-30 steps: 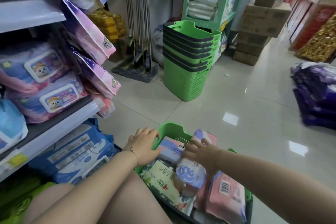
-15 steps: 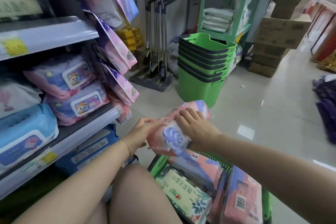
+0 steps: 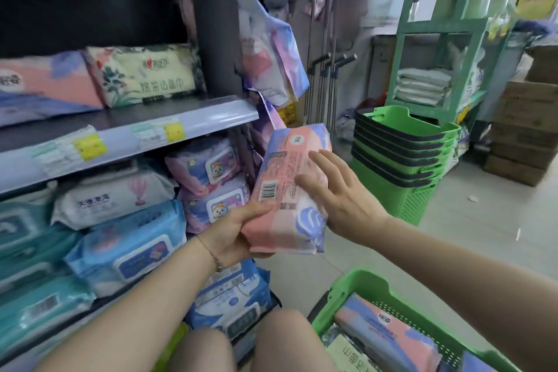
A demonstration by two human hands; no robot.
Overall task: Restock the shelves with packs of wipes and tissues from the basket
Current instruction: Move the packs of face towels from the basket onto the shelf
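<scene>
The left hand [image 3: 232, 232] grips the lower end of a pink-and-blue pack [image 3: 290, 190], barcode side facing the camera — fingers wrapped around it. The right hand [image 3: 338, 193] lies open, fingers spread flat against the pack's side. The pack sits in mid-air beside the shelf edge [image 3: 193, 127] — above the green basket [image 3: 371, 290], where more packs lie.

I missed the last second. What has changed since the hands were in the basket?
The pink pack came up out of the green basket toward the shelves; the left hand now holds its lower end, the right hand opens flat against it. Shelf stock unchanged.
</scene>
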